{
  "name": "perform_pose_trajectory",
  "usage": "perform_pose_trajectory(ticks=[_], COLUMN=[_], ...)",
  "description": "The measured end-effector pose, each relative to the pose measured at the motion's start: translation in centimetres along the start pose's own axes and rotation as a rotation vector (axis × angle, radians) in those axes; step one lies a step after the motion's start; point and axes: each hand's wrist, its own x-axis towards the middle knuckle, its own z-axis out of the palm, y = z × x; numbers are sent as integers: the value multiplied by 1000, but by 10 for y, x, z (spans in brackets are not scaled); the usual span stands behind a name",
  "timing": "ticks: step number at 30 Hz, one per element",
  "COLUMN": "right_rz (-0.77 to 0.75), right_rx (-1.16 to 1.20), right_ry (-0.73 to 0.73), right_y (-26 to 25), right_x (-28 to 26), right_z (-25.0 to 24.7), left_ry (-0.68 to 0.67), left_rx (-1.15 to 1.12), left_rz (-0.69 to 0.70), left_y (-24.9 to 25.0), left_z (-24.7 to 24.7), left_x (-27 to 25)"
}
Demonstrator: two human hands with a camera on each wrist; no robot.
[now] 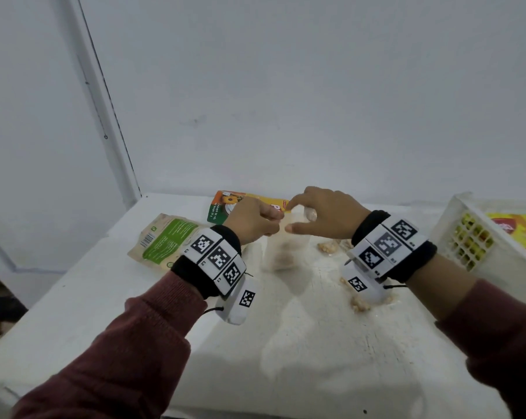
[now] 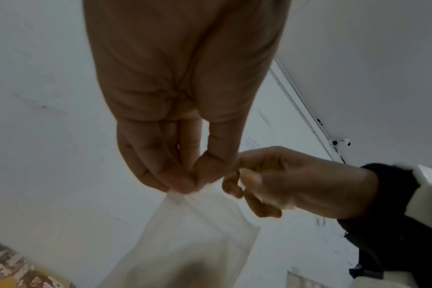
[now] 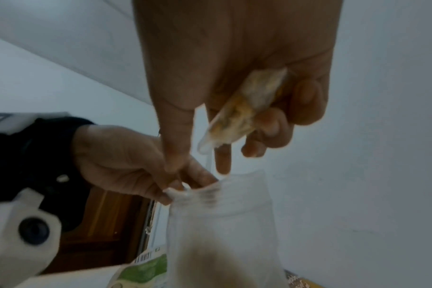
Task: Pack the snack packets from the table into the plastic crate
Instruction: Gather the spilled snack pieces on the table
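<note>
At 12 o'clock on the table [image 1: 104, 313] my left hand [image 1: 249, 220] pinches the clear bag's [image 1: 286, 249] mouth, right hand [image 1: 325, 213] clutches a small packet [image 3: 247, 109]; next I drop it in, then crate [image 1: 455, 225] at 2 o'clock.

A clear, whitish bag [image 1: 286, 246] hung below the left hand [image 1: 251, 220]. A green-and-cream packet [image 1: 165, 240] lay to its left, an orange-yellow packet [image 1: 240, 201] beyond it.

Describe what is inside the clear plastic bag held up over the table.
Through the clear plastic bag only pale brownish snack pieces show near its bottom; blur hides what they are. The left hand pinches its top edge.
</note>
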Motion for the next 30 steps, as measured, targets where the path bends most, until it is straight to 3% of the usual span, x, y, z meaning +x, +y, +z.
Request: perform_pose_trajectory(ticks=[4,7,9,12,14,16,19,24,28,30], right_rz=[0,-79,-131,-164,-132,-98,-96,4,44,27], right_rx=[772,966,902,582,309,184,204,497,728,896], right_ry=[176,306,340,394,349,292,334,152,362,412], right_y=[1,-2,-5,0,2,4,9,18,15,13], right_x=[0,-1,-4,-4,-5,-7,-9,-9,-6,-7], right_z=[2,12,24,40,43,43,43,51,51,41], left_ry=[-5,6,10,4,1,3,22,20,-6,-102], left_rx=[9,-1,-11,-63,-95,-104,-118,-167,-225,-172], left_rz=[7,5,3,-17,-18,-14,-17,-16,12,-37], left_y=[-1,-3,-5,-8,-9,-10,-11,-12,-14,-26], left_z=[-2,-3,-3,-3,-2,-2,0,3,4,8], left_x=[-1,-2,-1,0,1,2,3,5,0,0])
